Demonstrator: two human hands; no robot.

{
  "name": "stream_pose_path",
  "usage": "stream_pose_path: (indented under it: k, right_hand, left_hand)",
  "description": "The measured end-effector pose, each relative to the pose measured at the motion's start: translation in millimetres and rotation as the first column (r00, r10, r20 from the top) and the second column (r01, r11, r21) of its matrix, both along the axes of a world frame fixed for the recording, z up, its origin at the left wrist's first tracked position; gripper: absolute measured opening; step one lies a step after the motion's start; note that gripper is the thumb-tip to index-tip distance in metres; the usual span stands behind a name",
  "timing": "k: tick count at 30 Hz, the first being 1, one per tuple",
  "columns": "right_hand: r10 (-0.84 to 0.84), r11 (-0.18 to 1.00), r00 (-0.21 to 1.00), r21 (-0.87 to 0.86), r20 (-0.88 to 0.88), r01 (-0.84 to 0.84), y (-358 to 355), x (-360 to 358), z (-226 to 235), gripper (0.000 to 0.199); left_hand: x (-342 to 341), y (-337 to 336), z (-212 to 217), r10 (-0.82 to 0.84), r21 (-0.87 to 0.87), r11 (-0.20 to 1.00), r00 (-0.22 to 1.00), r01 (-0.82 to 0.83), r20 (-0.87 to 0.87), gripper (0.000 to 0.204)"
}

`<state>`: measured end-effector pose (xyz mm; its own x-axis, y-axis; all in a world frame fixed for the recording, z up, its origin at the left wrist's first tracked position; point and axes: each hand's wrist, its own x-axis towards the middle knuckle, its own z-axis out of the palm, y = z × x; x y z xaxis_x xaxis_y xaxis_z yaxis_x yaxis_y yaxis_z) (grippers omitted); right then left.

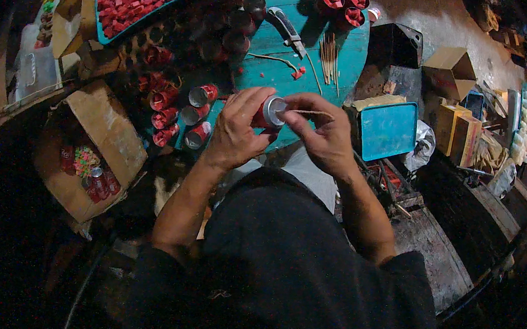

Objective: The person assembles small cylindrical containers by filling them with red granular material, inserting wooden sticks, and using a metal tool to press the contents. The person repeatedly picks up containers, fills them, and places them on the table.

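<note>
My left hand (237,124) is wrapped round a red drink can (273,112), tipped so that its silver end faces right. A thin tan stick (310,112) is pinched between the thumb and fingers of my right hand (324,135), held level with its inner end close to the can's silver end. Whether the stick touches the can or enters it is hidden by the fingertips. Just left of my left hand, several red cans (200,96) lie on their sides with silver ends showing. Beyond my hands, a bundle of similar thin sticks (330,59) rests on the teal table (258,79).
On the table lie a utility knife (286,32) and a bent cord (271,58). Red chunks fill a blue tray (102,32) at far left. Open cans with red contents (354,17) stand at the back. A cardboard box (102,109) sits left; a blue lid (388,131) is right.
</note>
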<state>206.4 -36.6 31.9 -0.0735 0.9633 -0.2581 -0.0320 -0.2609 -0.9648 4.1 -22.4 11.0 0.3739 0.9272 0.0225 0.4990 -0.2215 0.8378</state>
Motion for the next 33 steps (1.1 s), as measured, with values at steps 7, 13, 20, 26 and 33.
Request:
stream_pose_path:
  k: [7, 13, 20, 26, 33]
  right_hand:
    - [0.106, 0.984, 0.971, 0.117, 0.213, -0.133, 11, 2, 4, 0.013]
    - [0.077, 0.988, 0.993, 0.125, 0.086, -0.087, 21, 14, 1, 0.014]
    - [0.140, 0.964, 0.945, 0.179, 0.296, -0.199, 32, 18, 1, 0.017]
    - [0.205, 0.934, 0.897, 0.195, 0.392, -0.298, 41, 21, 18, 0.016]
    - [0.239, 0.938, 0.940, 0.192, 0.244, -0.288, 52, 34, 12, 0.020]
  left_hand:
    - [5, 1, 10, 0.014, -0.094, 0.996, 0.998, -0.008, 0.060, 0.068]
    - [6, 4, 14, 0.032, -0.045, 0.999, 0.997, -0.029, 0.076, 0.065]
    - [13, 9, 18, 0.055, -0.043, 0.998, 0.996, -0.053, 0.063, 0.070]
    - [12, 12, 26, -0.008, -0.056, 0.998, 1.000, 0.008, 0.013, 0.071]
    - [18, 12, 25, 0.143, -0.262, 0.961, 0.974, -0.095, 0.174, 0.069]
